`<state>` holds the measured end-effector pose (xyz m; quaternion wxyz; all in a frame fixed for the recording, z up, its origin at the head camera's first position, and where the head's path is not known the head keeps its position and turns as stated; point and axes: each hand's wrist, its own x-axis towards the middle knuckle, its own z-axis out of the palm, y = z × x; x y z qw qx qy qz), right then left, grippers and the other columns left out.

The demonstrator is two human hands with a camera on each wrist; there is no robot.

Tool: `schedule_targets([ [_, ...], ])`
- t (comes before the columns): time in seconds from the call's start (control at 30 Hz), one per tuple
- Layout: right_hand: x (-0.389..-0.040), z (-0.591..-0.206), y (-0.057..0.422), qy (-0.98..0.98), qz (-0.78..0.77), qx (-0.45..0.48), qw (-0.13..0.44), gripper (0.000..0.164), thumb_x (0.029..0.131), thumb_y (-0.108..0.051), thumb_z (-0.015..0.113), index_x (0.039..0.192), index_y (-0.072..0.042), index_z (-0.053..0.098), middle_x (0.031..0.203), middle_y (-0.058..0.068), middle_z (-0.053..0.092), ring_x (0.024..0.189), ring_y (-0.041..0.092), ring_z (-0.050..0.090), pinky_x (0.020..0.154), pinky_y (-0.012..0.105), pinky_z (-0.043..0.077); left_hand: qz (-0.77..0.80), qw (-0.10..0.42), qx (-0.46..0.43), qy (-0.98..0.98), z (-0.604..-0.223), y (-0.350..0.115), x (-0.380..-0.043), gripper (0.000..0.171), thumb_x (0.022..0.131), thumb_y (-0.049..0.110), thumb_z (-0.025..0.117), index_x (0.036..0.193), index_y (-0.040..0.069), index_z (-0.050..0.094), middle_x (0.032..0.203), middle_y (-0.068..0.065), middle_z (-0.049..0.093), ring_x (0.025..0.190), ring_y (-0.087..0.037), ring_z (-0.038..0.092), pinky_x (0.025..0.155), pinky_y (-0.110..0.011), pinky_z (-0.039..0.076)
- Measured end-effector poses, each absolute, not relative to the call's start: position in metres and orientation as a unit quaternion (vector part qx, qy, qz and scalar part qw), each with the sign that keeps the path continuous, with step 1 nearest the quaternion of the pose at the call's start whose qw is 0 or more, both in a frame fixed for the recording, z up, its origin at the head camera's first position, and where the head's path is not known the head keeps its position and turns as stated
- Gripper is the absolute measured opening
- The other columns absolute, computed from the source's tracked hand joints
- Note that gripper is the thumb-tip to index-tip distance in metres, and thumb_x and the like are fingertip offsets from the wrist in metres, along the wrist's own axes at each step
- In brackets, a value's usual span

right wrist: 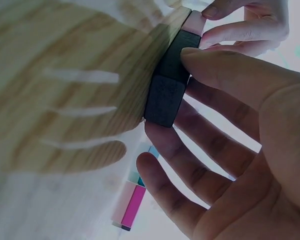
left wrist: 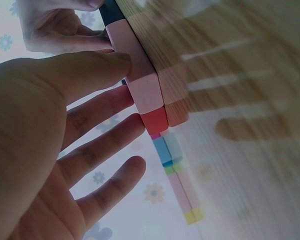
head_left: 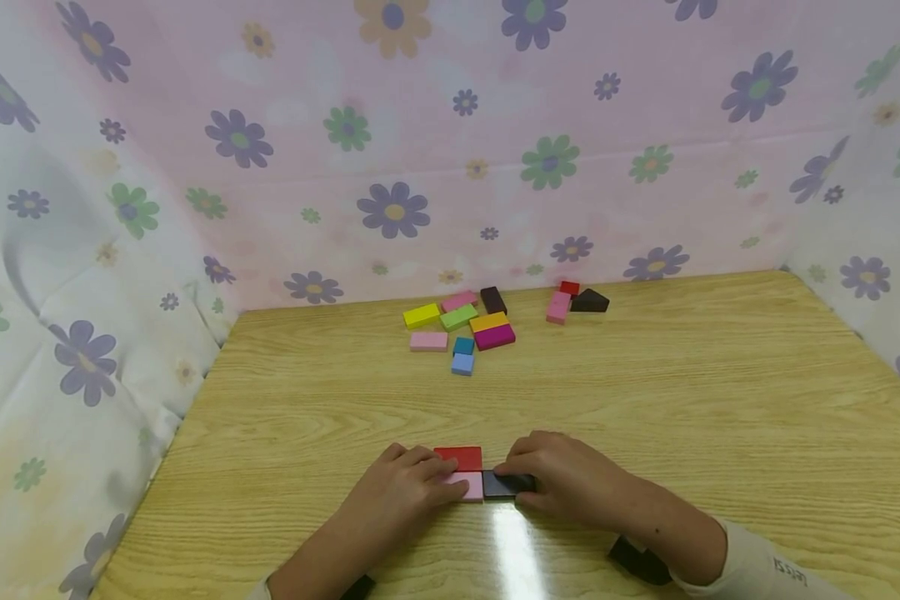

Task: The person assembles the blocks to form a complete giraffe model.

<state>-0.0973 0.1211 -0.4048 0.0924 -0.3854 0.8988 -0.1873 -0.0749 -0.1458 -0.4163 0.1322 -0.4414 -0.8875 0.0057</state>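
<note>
- Left hand (head_left: 412, 483): fingers gripping the pale pink block (head_left: 474, 487); thumb on its near face; index fingertip at the red block (head_left: 459, 458), directly behind and against the pink piece.
- Right hand (head_left: 566, 475): fingers gripping the black block (head_left: 504, 485) by its right part; thumb on the near side.
- Block position: all 3 lie flat at the near side of the table (head_left: 682, 408); the black block's left end meets the pale pink block's right end.
- Rear group, left: 9 blocks, including a yellow block (head_left: 422, 316), an orange block (head_left: 489, 322) and a magenta block (head_left: 495, 337); the last 2 lie side by side.
- Rear group, right: 3 blocks; a small red block (head_left: 569, 287), a pink block (head_left: 558, 308) and a dark angular block (head_left: 590, 301).
- Markings: dark lettering on the right sleeve (head_left: 750, 554) appears inverted, too small to read reliably; backdrop is flower-print cloth (head_left: 442, 92).
</note>
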Motion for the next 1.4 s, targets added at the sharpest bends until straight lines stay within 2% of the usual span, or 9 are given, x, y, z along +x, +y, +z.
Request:
schedule_targets([
  [0.2, -0.100, -0.405, 0.123, 0.899, -0.192, -0.384, 0.090, 0.030, 0.088, -0.027, 0.078, 0.117, -0.018, 0.076, 0.110, -0.006, 0.067, 0.100, 0.009, 0.060, 0.085, 0.029, 0.055, 0.004, 0.126, -0.440, -0.889, -0.416, -0.147, -0.075, 0.026, 0.089, 0.024, 0.074, 0.112, 0.036, 0.074, 0.115, 0.009, 0.074, 0.103, -0.012, 0.065, 0.080, -0.031, 0.051],
  [0.37, -0.112, -0.401, 0.131, 0.918, -0.187, -0.344, 0.067, 0.028, 0.094, -0.027, 0.070, 0.120, -0.016, 0.074, 0.119, 0.000, 0.066, 0.113, 0.019, 0.059, 0.094, 0.040, 0.054, 0.007, 0.118, -0.439, -0.891, -0.417, -0.147, -0.075, 0.028, 0.089, 0.023, 0.073, 0.114, 0.038, 0.073, 0.117, 0.008, 0.073, 0.106, -0.012, 0.065, 0.081, -0.031, 0.051],
  [0.5, -0.136, -0.397, 0.139, 0.935, -0.182, -0.303, 0.031, 0.030, 0.093, -0.022, 0.071, 0.122, -0.012, 0.073, 0.126, 0.009, 0.065, 0.121, 0.029, 0.058, 0.098, 0.047, 0.052, 0.005, 0.120, -0.438, -0.891, -0.417, -0.147, -0.075, 0.028, 0.089, 0.023, 0.073, 0.113, 0.037, 0.074, 0.116, 0.008, 0.074, 0.105, -0.012, 0.065, 0.082, -0.030, 0.051],
  [0.77, -0.195, -0.398, 0.154, 0.946, -0.159, -0.281, -0.031, 0.032, 0.093, -0.017, 0.070, 0.121, -0.002, 0.071, 0.118, 0.018, 0.067, 0.114, 0.036, 0.062, 0.097, 0.051, 0.052, -0.002, 0.155, -0.447, -0.881, -0.418, -0.148, -0.076, 0.025, 0.086, 0.024, 0.077, 0.108, 0.036, 0.075, 0.112, 0.008, 0.075, 0.101, -0.012, 0.066, 0.078, -0.029, 0.050],
  [0.93, -0.216, -0.401, 0.151, 0.949, -0.141, -0.279, -0.023, 0.034, 0.094, -0.016, 0.068, 0.125, 0.000, 0.068, 0.119, 0.019, 0.066, 0.113, 0.036, 0.062, 0.097, 0.051, 0.051, -0.008, 0.163, -0.449, -0.879, -0.418, -0.148, -0.076, 0.026, 0.084, 0.024, 0.079, 0.107, 0.036, 0.076, 0.112, 0.008, 0.075, 0.100, -0.011, 0.065, 0.079, -0.029, 0.049],
  [1.07, -0.229, -0.408, 0.141, 0.952, -0.109, -0.286, -0.016, 0.038, 0.096, -0.019, 0.067, 0.129, 0.000, 0.065, 0.128, 0.020, 0.064, 0.121, 0.036, 0.059, 0.102, 0.050, 0.049, -0.002, 0.169, -0.450, -0.877, -0.418, -0.148, -0.076, 0.026, 0.084, 0.023, 0.079, 0.107, 0.036, 0.076, 0.112, 0.009, 0.075, 0.100, -0.011, 0.065, 0.078, -0.028, 0.049],
  [1.4, -0.238, -0.413, 0.118, 0.951, -0.080, -0.295, 0.034, 0.057, 0.096, -0.025, 0.064, 0.147, -0.004, 0.049, 0.155, 0.018, 0.042, 0.142, 0.038, 0.042, 0.112, 0.051, 0.040, 0.003, 0.145, -0.444, -0.884, -0.417, -0.148, -0.075, 0.024, 0.088, 0.026, 0.076, 0.110, 0.037, 0.076, 0.115, 0.009, 0.074, 0.103, -0.011, 0.065, 0.080, -0.029, 0.050],
])
